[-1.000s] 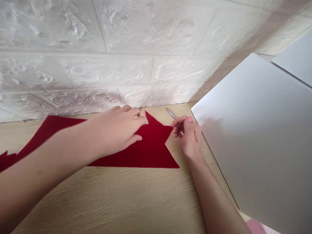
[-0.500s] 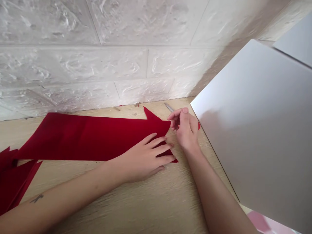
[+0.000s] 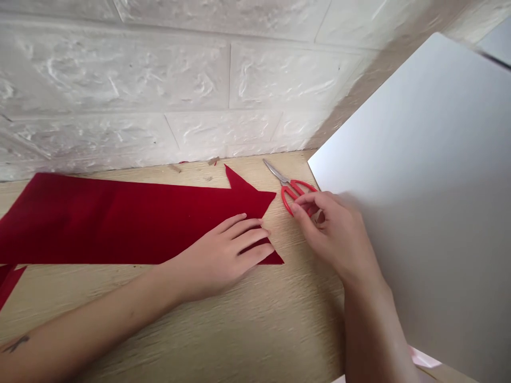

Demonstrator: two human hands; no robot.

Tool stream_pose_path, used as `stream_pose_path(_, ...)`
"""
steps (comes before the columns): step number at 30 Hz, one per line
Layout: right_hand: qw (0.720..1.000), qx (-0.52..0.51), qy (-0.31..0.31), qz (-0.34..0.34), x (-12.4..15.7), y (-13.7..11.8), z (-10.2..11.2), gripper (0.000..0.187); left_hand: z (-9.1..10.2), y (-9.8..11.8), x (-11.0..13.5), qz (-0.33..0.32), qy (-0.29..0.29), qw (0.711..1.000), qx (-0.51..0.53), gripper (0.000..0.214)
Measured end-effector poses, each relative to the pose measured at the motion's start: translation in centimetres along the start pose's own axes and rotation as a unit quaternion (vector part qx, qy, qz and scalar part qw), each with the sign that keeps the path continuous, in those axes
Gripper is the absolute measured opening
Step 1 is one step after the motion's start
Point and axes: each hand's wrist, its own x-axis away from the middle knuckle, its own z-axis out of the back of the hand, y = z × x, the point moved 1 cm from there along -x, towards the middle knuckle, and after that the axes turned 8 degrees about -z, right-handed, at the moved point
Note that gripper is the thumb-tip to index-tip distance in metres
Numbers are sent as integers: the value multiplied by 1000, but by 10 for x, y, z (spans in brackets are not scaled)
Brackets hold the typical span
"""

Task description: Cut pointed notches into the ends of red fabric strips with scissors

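Observation:
A long strip of red fabric (image 3: pixel 131 218) lies flat on the wooden tabletop, its right end cut in a V notch. My left hand (image 3: pixel 223 255) rests open on that end, fingers spread and palm down. Just behind the strip's tip, a pointed red scrap (image 3: pixel 238 180) sticks out. The scissors (image 3: pixel 290 187), with red handles and metal blades, point toward the wall to the right of the fabric. My right hand (image 3: pixel 333 229) has its thumb and fingers closed on the near handle loop, partly hiding it.
A white textured brick wall (image 3: pixel 159 80) runs along the table's back edge. On the right, a large white panel (image 3: pixel 431 186) stands close to my right forearm. More red fabric (image 3: pixel 10 284) lies at the left edge, and small scraps (image 3: pixel 213 160) sit by the wall.
My right hand has moved right and nearer to me, onto the scissors' handle, uncovering the scissors. My left hand stays on the fabric. The view has shifted somewhat.

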Motion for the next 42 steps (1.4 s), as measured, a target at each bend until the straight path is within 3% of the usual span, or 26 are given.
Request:
stream_pose_path(5,996,-46,-78,-11,6,-1,-4,36,0,3,-2,-32,36,998,-51,17)
stream_pose_path(14,995,-77,-38,47,4,6,-13,34,0,16,-18,-43,17,989,-140,22)
stream_pose_path(16,994,-95,-24,37,6,5,-13,35,4,15,-21,-17,19,994,-107,23)
stream_pose_path(18,991,-133,-17,25,8,4,-12,35,13,7,-24,69,1,998,14,22)
stream_pose_path(20,981,-188,-20,36,9,2,-13,35,25,-5,-24,206,-2,959,194,20)
stream_pose_path(23,962,-255,-53,81,8,-9,-16,34,42,-24,-22,359,74,843,394,24)
stream_pose_path(26,947,-284,-95,119,3,-27,-24,28,53,-37,-19,414,121,763,481,25)
stream_pose_path(28,944,-298,-85,114,0,-38,-30,17,56,-40,-18,426,130,747,494,25)
stream_pose_path(31,947,-308,-61,68,-5,-49,-36,10,61,-40,-18,407,143,768,474,24)
stream_pose_path(37,950,-304,-74,13,-8,-57,-35,16,73,-38,-22,368,98,854,355,34)
stream_pose_path(39,955,-286,-75,22,-8,-59,-35,17,74,-39,-23,371,101,864,325,24)
stream_pose_path(42,960,-265,-70,47,-7,-62,-36,16,72,-43,-23,379,130,859,320,26)
